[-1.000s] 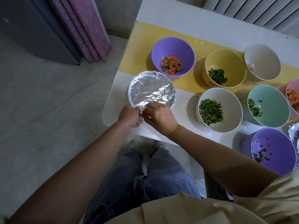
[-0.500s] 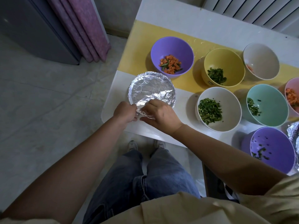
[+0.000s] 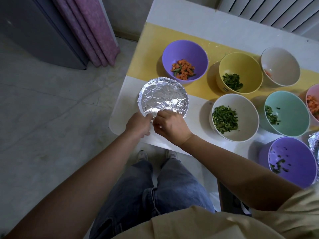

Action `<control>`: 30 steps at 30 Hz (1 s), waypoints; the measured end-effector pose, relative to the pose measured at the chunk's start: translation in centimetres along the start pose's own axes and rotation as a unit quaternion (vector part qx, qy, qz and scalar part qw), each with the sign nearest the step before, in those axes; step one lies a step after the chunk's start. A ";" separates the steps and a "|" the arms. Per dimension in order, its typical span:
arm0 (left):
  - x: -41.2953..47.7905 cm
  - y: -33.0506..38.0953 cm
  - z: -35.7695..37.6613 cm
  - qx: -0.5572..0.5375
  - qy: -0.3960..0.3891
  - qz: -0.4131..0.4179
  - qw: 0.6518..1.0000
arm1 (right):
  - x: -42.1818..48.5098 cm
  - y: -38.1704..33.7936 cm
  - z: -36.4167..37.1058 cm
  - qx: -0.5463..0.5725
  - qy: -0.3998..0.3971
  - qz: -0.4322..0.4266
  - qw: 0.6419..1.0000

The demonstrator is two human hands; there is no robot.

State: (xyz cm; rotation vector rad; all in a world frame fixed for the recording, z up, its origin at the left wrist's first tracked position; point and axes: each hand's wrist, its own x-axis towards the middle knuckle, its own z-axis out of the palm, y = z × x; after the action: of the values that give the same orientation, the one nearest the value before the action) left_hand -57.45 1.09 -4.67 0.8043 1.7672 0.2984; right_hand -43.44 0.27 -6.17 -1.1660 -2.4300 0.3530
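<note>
Crimping the last loose bit of foil.

My left hand (image 3: pixel 138 125) and right hand (image 3: pixel 170 126) meet at the near edge of the foil (image 3: pixel 162 95), which lies just beyond them. The fingers of both are curled and pinch a loose fold there. The far edge looks tucked already, so I judge this the closing crimp. Next I should press the fold flat without tearing it.

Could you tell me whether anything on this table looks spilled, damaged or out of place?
Nothing looks spilled or tipped. The foil-covered bowl sits close to the table corner, its foil only wrinkled. The left hand and right hand pinch the foil's near edge.
</note>
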 end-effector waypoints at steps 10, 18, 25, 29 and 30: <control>1.0 -0.6 0.0 -0.016 0.037 0.011 0.999 | 0.2 -0.3 0.5 0.014 -0.009 0.030 0.999; 1.5 0.0 -1.3 0.015 0.032 0.030 0.999 | -2.0 1.5 -1.0 -0.007 -0.050 0.009 0.999; 1.5 0.0 -1.2 0.020 0.036 0.033 0.999 | -1.2 0.9 -0.3 -0.008 -0.026 0.021 0.999; 1.2 0.0 -1.0 -0.010 0.056 0.026 0.998 | -0.7 0.7 0.0 -0.006 -0.031 0.014 0.999; 1.0 0.1 -0.8 -0.018 0.052 0.013 0.998 | -0.5 0.6 0.0 -0.009 -0.027 0.018 0.999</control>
State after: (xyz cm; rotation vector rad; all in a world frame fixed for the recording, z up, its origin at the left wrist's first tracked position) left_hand -58.31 1.92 -5.09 0.8001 1.8443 0.3941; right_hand -42.71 0.26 -6.53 -1.2245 -2.4662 0.3783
